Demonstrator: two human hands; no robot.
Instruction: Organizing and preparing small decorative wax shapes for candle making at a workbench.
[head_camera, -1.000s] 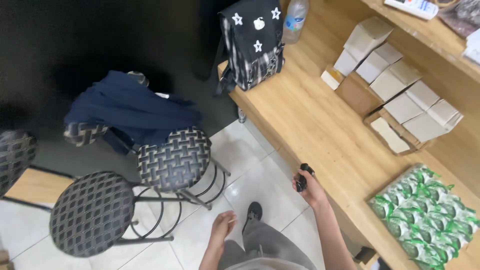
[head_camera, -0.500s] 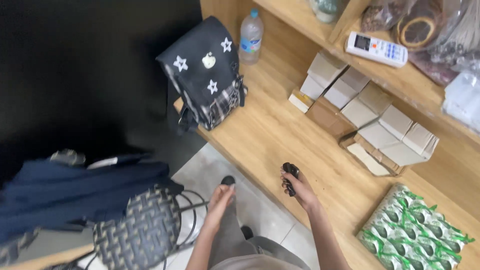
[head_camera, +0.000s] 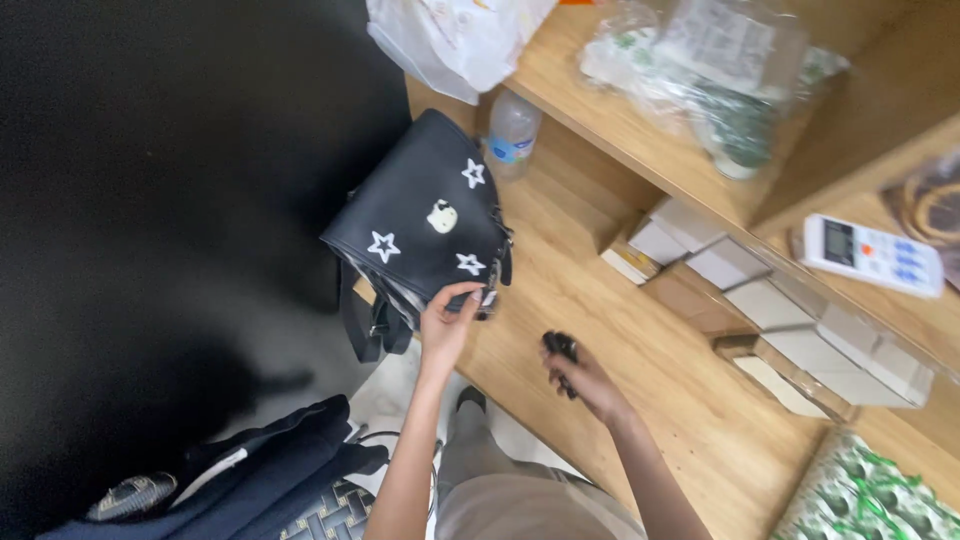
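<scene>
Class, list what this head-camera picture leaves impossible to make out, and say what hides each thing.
- Small black object: right hand wraps it; kind unclear.
- Black bag interior: closed flap, left hand fingers over the edge.
- Green patterned package: cut off by the frame's corner.
- Shelf bags: blurred contents.
</scene>
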